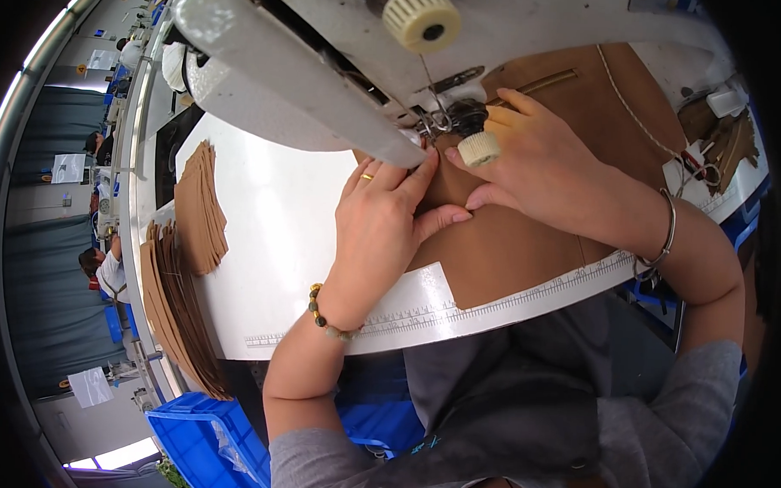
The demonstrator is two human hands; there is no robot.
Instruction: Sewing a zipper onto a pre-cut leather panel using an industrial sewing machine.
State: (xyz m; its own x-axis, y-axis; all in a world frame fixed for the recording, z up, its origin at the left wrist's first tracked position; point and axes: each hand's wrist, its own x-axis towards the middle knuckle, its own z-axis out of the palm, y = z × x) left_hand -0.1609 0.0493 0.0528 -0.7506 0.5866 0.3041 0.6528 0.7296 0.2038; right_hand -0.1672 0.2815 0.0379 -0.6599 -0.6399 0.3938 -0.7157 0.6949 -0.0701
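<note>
A large brown leather-like panel [510, 257] lies on the white sewing machine bed, partly under the needle area. My left hand [379, 209] rests on it just left of the presser foot, fingers stretched forward and thumb apart. The machine head hides some of those fingertips. On the right side of the needle, my right hand [540, 159] lies spread on the panel, its index finger reaching toward a slit-like opening [547, 81]. My two thumbs come close together on the panel. The sewing machine [276, 76] stands over the work, with a cream knob [478, 149] beside my right fingers.
Stacks of brown cut pieces [201, 207] lie at the left table edge. A ruler strip [526, 292] follows the front edge. A twisted cord [623, 97], red-handled thread snips [693, 164] and brown scraps [725, 144] are at right. Blue crates [199, 435] stand below.
</note>
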